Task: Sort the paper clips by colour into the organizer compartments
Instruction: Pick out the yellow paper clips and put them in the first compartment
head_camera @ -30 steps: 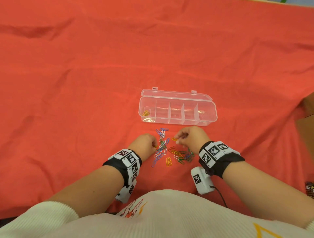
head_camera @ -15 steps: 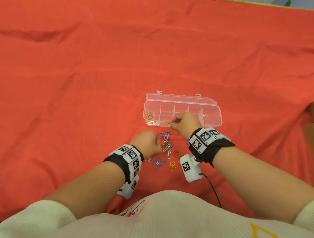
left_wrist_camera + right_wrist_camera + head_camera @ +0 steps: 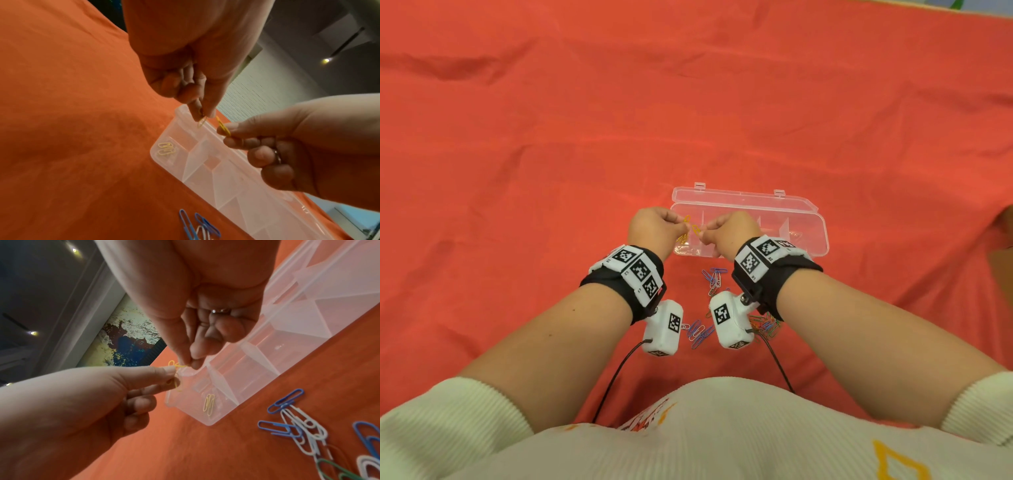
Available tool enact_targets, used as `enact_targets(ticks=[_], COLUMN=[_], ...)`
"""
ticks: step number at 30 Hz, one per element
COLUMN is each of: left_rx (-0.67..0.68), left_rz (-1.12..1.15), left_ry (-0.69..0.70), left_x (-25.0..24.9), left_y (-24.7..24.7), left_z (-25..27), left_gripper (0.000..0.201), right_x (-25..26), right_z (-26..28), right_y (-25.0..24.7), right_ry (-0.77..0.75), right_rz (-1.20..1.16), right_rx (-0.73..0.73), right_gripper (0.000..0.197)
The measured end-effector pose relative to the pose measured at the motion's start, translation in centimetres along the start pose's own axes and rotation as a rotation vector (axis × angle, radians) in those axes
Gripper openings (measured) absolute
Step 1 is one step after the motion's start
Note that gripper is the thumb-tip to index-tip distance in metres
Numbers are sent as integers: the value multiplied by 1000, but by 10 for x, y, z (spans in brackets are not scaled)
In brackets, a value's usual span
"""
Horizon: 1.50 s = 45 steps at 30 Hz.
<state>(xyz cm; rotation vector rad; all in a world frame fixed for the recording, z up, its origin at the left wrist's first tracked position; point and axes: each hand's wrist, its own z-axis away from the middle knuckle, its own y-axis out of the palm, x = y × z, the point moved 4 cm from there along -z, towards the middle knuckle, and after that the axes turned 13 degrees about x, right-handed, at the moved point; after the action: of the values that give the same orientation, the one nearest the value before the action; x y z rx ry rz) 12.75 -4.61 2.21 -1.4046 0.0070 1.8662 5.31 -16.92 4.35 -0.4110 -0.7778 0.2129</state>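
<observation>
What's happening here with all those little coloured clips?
A person is sorting paper clips by colour. The left hand and right hand each pinch a yellow clip over the clear organizer, whose end compartment already holds yellow clips. A mixed pile of clips waits on the red cloth.

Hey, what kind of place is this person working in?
Probably an indoor room set up for a tabletop recording, not a workshop. A wrinkled red cloth covers the work surface, recessed ceiling lights glow overhead, and a colourful painting hangs on the wall. Which kind of room, I cannot tell.
</observation>
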Motion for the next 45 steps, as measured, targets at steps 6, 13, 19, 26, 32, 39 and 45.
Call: enact_targets(ticks=[6, 13, 19, 26, 32, 39, 45], left_rx=[31, 37, 207, 580, 672, 621, 578], left_rz=[-37, -65, -236, -515, -717, -747, -799], left_ry=[-17, 91, 162, 243, 269, 235, 267], left_x=[-1, 2, 15, 33, 41, 43, 48], left_y=[-1, 2, 26, 75, 104, 110, 110], left_z=[-3, 10, 38, 76, 95, 96, 100], left_gripper=[15, 7, 4, 14, 28, 25, 21], right_x=[3, -22, -75, -131, -130, -133, -140], right_z=[1, 12, 24, 41, 49, 45, 46], right_y=[0, -15, -27, -21, -1, 27, 11], right_ry=[-11, -102, -64, 72, -64, -73, -45], right_rz=[12, 50, 136, 394, 341, 472, 379], right_rx=[55, 32, 130, 201, 156, 164, 150], right_gripper=[21, 16, 12, 22, 21, 17, 14])
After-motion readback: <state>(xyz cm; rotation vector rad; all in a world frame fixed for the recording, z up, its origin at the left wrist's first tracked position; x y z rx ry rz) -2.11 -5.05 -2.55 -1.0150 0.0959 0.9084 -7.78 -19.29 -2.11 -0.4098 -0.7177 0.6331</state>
